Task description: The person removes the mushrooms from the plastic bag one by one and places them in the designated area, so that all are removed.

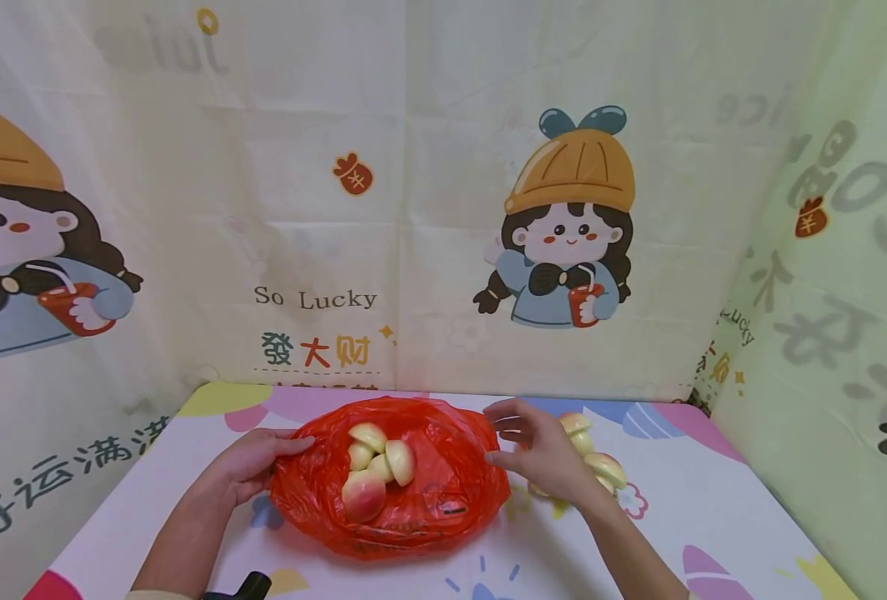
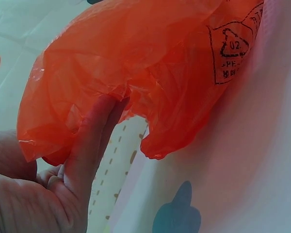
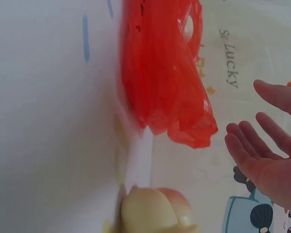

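A red plastic bag (image 1: 443, 492) lies spread on the table with its mouth facing up. Several peach-like fruits (image 1: 364, 496), pale yellow with a pink blush, sit inside toward its left side. My left hand (image 1: 244, 462) holds the bag's left rim, fingers on the outer side in the left wrist view and the thumb partly hidden. By the right rim is my right hand (image 1: 544, 454), its fingers spread and gently bent, apart from the bag in the right wrist view. More of these fruits (image 1: 604, 468) lie on the table behind and beside the right hand, partly covered by it.
The table cover (image 1: 623, 550) carries coloured prints. Printed cloth (image 1: 443, 333) hangs behind the table and along both sides. A small black object (image 1: 254, 585) shows by the left forearm at the bottom edge.
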